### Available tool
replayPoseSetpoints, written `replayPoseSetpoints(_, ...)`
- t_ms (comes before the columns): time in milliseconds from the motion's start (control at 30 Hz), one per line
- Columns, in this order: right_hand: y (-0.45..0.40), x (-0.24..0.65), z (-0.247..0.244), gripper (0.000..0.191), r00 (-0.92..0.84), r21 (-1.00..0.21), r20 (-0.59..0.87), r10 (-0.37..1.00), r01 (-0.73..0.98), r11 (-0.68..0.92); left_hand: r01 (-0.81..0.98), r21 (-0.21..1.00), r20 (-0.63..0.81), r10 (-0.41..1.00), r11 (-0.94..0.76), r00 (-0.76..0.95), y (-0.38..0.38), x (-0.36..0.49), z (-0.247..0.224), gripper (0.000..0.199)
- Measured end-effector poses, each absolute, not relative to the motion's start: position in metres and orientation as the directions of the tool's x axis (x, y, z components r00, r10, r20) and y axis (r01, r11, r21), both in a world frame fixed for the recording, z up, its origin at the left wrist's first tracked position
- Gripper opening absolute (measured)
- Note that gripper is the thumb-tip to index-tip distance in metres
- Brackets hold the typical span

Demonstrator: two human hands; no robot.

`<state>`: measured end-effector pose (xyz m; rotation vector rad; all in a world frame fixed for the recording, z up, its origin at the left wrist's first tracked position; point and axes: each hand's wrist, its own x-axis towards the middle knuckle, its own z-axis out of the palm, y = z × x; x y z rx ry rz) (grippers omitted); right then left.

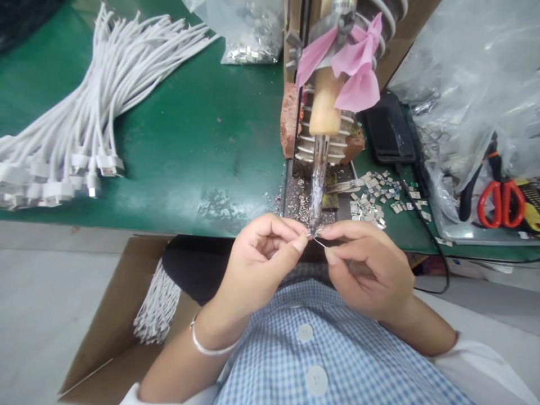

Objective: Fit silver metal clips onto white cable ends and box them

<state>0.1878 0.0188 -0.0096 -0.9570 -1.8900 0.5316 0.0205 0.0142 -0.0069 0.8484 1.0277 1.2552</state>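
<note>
The thin wire [319, 242] lay at the fingertips, its long axis slanting from just under the tip of the soldering iron [324, 112] down toward the person's right thumb. The right hand [371, 264] was the nearer one to it: its thumb and a finger were pinched on the wire's lower end, while its forefinger reached to the iron's tip. The left hand [265, 264] had thumb and forefinger closed on what seemed a small metal piece [309, 235], just left of the wire's upper end. The iron stood nearly upright, tip down, between the two sets of fingertips. The view there was small and blurred, so whether the tip touched the piece could not be told. Loose metal bits [371, 216] lay beyond the right hand on the green table [189, 140].
</note>
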Motion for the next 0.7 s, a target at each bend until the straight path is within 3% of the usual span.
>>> replayPoseSetpoints(700, 0.0146, 0.1867, -0.0103, 0.021, -0.271, -0.693, 0.526, 0.806, 0.413, 0.591, -0.282, 0.949, -0.147, 0.989, 0.143, 0.007, 0.0088, 0.0201, -0.0074, 0.015)
